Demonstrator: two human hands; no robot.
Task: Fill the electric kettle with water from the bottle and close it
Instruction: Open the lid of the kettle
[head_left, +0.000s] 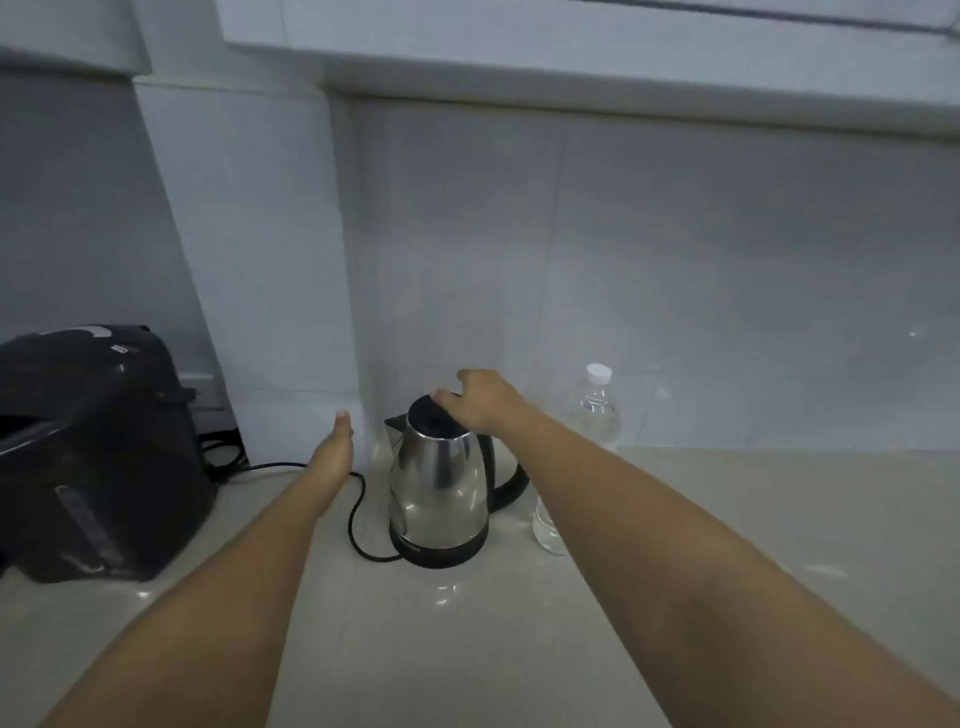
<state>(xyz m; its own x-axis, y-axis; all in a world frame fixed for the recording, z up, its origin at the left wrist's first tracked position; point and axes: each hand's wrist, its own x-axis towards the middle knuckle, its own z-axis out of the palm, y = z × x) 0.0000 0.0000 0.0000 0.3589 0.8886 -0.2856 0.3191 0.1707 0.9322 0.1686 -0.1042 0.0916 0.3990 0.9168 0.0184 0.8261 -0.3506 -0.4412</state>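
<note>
Kettle (439, 480) at frame centre on bench (727, 519), lid (431, 410) down under right hand's (480, 400) fingers; left hand (335, 447) flat, empty; capped bottle (592, 415) right.

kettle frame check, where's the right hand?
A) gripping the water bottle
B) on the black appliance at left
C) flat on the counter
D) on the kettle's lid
D: the right hand rests on the black lid at the top of the kettle, while the capped bottle stands untouched beside it.
</note>
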